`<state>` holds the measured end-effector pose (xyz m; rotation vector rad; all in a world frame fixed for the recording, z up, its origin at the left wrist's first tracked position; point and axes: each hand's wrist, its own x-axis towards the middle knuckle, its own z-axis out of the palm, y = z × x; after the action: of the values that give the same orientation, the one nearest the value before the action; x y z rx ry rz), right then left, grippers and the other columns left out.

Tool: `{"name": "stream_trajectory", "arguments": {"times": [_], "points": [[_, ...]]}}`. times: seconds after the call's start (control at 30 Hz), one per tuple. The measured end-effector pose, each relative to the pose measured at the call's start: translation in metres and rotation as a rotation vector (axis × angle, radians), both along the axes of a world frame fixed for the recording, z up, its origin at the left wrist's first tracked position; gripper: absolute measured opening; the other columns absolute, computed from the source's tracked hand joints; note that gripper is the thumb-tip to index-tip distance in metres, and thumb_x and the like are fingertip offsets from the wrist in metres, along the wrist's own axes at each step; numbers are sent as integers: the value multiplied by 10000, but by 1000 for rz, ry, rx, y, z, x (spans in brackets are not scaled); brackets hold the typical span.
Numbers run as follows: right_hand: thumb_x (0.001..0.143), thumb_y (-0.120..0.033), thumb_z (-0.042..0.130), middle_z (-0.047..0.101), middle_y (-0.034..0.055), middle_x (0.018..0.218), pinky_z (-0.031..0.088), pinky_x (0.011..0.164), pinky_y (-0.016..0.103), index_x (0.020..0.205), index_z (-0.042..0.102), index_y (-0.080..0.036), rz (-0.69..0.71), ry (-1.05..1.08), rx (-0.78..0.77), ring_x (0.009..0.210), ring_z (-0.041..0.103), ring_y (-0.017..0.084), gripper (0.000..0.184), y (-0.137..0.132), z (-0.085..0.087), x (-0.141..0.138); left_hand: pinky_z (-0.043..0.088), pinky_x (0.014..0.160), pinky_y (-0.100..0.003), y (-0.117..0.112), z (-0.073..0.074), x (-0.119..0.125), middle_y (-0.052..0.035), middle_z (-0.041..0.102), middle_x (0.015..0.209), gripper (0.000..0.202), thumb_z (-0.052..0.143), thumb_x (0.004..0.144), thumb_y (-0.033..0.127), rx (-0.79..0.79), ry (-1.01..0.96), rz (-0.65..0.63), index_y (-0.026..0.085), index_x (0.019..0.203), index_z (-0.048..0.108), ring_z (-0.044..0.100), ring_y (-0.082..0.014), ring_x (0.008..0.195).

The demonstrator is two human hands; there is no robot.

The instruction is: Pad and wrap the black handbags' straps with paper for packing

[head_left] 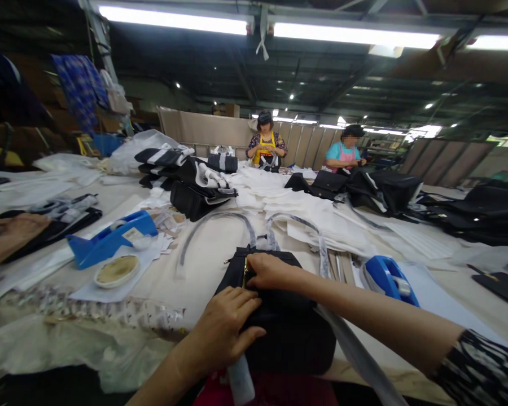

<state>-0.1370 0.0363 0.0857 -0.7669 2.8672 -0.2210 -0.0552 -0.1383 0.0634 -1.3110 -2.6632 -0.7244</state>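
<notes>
At 6 o'clock on the table (203, 254), my left grip (222, 335) lies spread, steadying the black bag (288, 344); I cannot tell if my right grip (271, 272) is clamped on its gold zip (245, 272).

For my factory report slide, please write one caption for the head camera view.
The left hand and right hand rest on a black zippered bag beside a blue plastic tape dispenser.
</notes>
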Motion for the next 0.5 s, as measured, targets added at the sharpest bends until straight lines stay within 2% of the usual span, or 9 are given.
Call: {"name": "stream_trajectory", "arguments": {"times": [0.07, 0.13, 0.27, 0.4, 0.5], "points": [[782, -209, 658, 668, 160, 1041, 460, 695, 284, 1027, 620, -98, -7, 3, 36, 910, 642, 264, 272, -7, -12, -4, 473, 938, -483, -4, -6, -1, -96, 651, 1237, 406, 633, 869, 341, 5, 10, -12, 184, 1242, 594, 587, -296, 1085], [811, -127, 580, 661, 183, 1044, 474, 722, 313, 1051, 611, -76, 1, 19, 65, 920, 644, 279, 247, -10, -20, -7, 485, 939, -486, -7, -12, -2, -98, 648, 1258, 418, 640, 865, 318, 7, 28, -27, 184, 1258, 593, 593, -296, 1098], [847, -34, 480, 625, 200, 1128, 471, 815, 356, 1152, 552, -63, 70, 56, 81, 1013, 612, 288, 315, -6, -27, -14, 503, 944, -501, -9, -19, -6, -115, 646, 1275, 432, 648, 857, 305, 11, 65, -57, 175, 1266, 599, 601, -309, 1122], [857, -83, 570, 664, 122, 1053, 462, 809, 281, 1061, 587, -125, 140, 21, 55, 978, 625, 224, 208, 2, -26, -25, 516, 949, -512, -9, -21, -7, -135, 649, 1273, 455, 650, 854, 318, -4, 79, -75, 162, 1278, 596, 608, -324, 1132], [846, -101, 589, 678, 82, 1001, 456, 772, 254, 966, 612, -153, 120, 20, 21, 956, 634, 209, 133, 3, -26, -34, 519, 959, -511, -10, -22, -8, -135, 638, 1293, 462, 642, 861, 317, -5, 91, -84, 167, 1294, 586, 602, -323, 1153]]}}
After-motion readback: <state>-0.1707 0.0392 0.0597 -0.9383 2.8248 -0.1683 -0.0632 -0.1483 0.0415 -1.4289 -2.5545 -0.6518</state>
